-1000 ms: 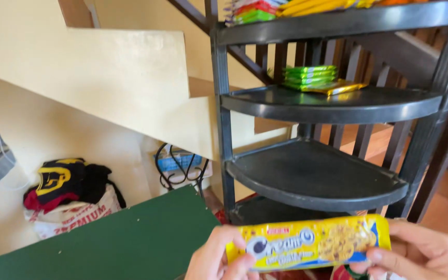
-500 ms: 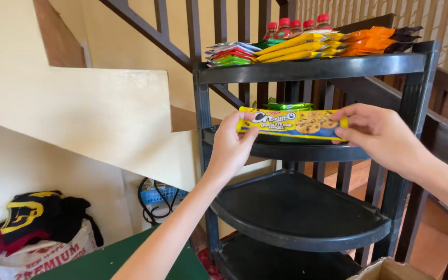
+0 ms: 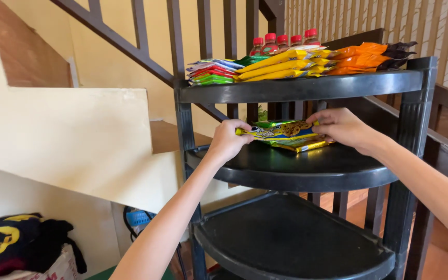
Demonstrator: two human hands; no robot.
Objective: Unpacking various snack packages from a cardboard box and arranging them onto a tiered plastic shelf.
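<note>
black plastic shelf rack (image 3: 307,179): middle tier bears the packs
yellow biscuit pack (image 3: 278,130): long, light, crinkly film, likely slippery and crushable; best held by its ends, low over the tier
left hand (image 3: 227,140): pinched on its left end
right hand (image 3: 340,126): fingers closed on its right end

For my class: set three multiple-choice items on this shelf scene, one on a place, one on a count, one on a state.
1. Where is the yellow cookie packet?
A. top shelf
B. middle shelf
C. floor

2. How many red bottle caps show on the top shelf?
A. two
B. five
C. eight

3. How is the packet held?
A. by one hand
B. by both hands at its ends
C. by neither hand

Answers: 1 B, it sits just above the middle shelf, on other packets. 2 B, five caps stand in a row. 3 B, left hand and right hand pinch opposite ends.
</note>
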